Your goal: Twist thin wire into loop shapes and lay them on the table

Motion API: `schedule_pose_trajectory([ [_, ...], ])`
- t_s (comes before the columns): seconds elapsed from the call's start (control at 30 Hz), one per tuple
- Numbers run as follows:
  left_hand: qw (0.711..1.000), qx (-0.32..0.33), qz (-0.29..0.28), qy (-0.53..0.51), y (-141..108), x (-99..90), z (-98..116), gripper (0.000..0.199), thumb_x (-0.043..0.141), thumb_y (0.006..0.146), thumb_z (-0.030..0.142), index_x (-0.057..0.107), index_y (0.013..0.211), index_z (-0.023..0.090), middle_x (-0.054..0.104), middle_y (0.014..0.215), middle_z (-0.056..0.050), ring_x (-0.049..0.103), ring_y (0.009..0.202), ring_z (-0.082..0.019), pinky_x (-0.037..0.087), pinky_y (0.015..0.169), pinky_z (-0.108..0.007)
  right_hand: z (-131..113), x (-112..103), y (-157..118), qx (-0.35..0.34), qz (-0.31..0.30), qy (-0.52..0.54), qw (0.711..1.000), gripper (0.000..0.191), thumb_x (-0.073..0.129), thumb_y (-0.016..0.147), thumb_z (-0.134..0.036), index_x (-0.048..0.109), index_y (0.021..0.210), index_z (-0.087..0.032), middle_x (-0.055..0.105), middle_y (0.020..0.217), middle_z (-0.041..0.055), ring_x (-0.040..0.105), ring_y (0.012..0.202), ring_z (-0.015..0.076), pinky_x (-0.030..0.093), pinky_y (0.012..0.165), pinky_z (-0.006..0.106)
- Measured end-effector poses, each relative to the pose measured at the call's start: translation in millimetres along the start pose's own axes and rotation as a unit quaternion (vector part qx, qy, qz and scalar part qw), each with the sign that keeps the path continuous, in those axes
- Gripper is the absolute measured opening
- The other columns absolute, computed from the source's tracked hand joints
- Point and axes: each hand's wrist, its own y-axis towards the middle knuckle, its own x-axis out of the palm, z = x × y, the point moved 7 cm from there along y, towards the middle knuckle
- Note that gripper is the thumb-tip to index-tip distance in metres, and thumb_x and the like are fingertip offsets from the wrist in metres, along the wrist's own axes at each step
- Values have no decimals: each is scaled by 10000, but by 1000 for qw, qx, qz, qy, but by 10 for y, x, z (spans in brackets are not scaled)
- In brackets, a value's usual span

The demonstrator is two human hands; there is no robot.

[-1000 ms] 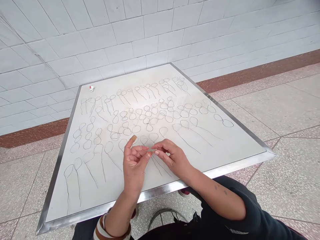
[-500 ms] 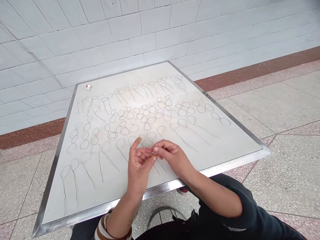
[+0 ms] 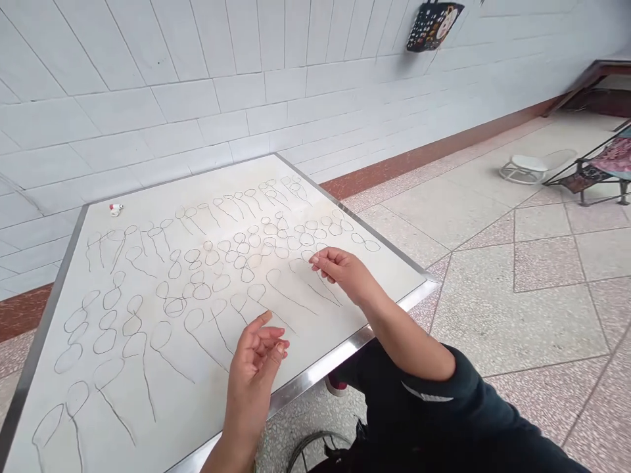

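Observation:
Rows of thin bent wires lie on a white table (image 3: pixel 162 420) with a metal rim. Some have one loop and long tails, like the wire loop (image 3: pixel 194 320) near the middle; others are figure-eight wires (image 3: pixel 365 242) without tails. My left hand (image 3: pixel 256 361) hovers over the front edge, fingers apart and curved, nothing visible in it. Farther right and higher, my right hand (image 3: pixel 340 266) is over the tailed wires on the right side, thumb and forefinger pinched together. Whatever is between those fingertips is too small to make out.
A small red and white object (image 3: pixel 116 209) sits at the table's far left corner. A patterned bag (image 3: pixel 434 26) hangs on the tiled wall. On the floor to the right stand a white stool (image 3: pixel 523 169) and a folding chair (image 3: pixel 599 164).
My hands, which were together with a thin wire at their fingertips, have come apart. The right hand has moved away over the right-hand wires. The view has turned to the right.

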Motion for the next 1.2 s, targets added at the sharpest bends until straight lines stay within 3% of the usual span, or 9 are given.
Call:
schedule_pose_trajectory([
  [0.1, 1000, 9, -1, 3, -50, -24, 95, 419, 662, 828, 403, 599, 1212, 249, 658, 1007, -63, 626, 861, -183, 519, 828, -337, 109, -687, 193, 30, 104, -182, 977, 238, 558, 834, -429, 608, 814, -197, 688, 847, 10, 536, 657, 104, 373, 578, 236],
  [0.2, 1000, 4, -11, 16, -83, 2, 123, 385, 654, 834, 414, 617, 1180, 248, 664, 993, -58, 624, 842, -175, 526, 813, -322, 257, -1037, 340, 55, 131, -239, 960, 217, 573, 819, -375, 605, 727, -182, 678, 764, 24, 529, 629, 121, 361, 587, 255],
  [0.3, 999, 1, -31, 28, -130, 77, 118, 368, 637, 848, 425, 616, 1177, 263, 662, 997, -50, 619, 864, -166, 523, 827, -303, 385, -1097, 449, 75, 127, -287, 946, 201, 581, 813, -342, 626, 695, -187, 650, 679, 14, 514, 599, 133, 331, 567, 262],
  [0.5, 996, -22, -68, 47, -394, 206, 160, 379, 646, 828, 452, 647, 1149, 250, 677, 974, -60, 635, 834, -177, 521, 811, -310, 465, -1004, 574, 77, 111, -321, 937, 147, 604, 823, -339, 652, 793, -204, 699, 787, 20, 554, 689, 149, 329, 583, 248],
  [0.63, 998, -24, -24, 45, -627, 226, 180, 396, 705, 766, 456, 686, 1084, 221, 685, 889, -59, 628, 769, -178, 515, 741, -301, 436, -982, 584, 59, 110, -315, 941, 139, 608, 841, -340, 639, 865, -207, 709, 804, 22, 563, 714, 159, 332, 590, 249],
  [0.77, 999, -23, 26, 28, -807, 223, 10, 439, 743, 705, 488, 704, 1031, 196, 676, 815, -52, 616, 691, -170, 510, 665, -291, 377, -960, 451, 18, 124, -302, 945, 173, 521, 905, -302, 640, 936, -180, 703, 852, 49, 573, 738, 156, 360, 617, 248],
  [0.9, 993, 3, 116, 32, -910, -4, -237, 501, 774, 643, 528, 708, 994, 177, 687, 815, -57, 640, 708, -189, 528, 673, -301, 362, -1071, 137, -29, 156, -303, 940, 202, 465, 928, -256, 640, 1009, -193, 687, 949, 45, 576, 856, 162, 391, 701, 248],
  [1.03, 982, -2, 183, 47, -972, -322, -488, 594, 811, 557, 554, 692, 997, 174, 709, 856, -71, 673, 740, -216, 560, 708, -336, 424, -1431, -117, -32, 199, -324, 924, 232, 447, 934, -245, 649, 1032, -188, 660, 1031, 80, 536, 1009, 220, 390, 791, 297],
  [1.2, 976, -3, 210, 55, -1008, -472, -652, 594, 805, 559, 563, 696, 995, 173, 724, 906, -88, 695, 802, -245, 576, 752, -362, 466, -1688, -20, -23, 193, -345, 918, 234, 474, 926, -192, 656, 1067, -149, 629, 1067, 101, 556, 1002, 207, 406, 846, 293],
])
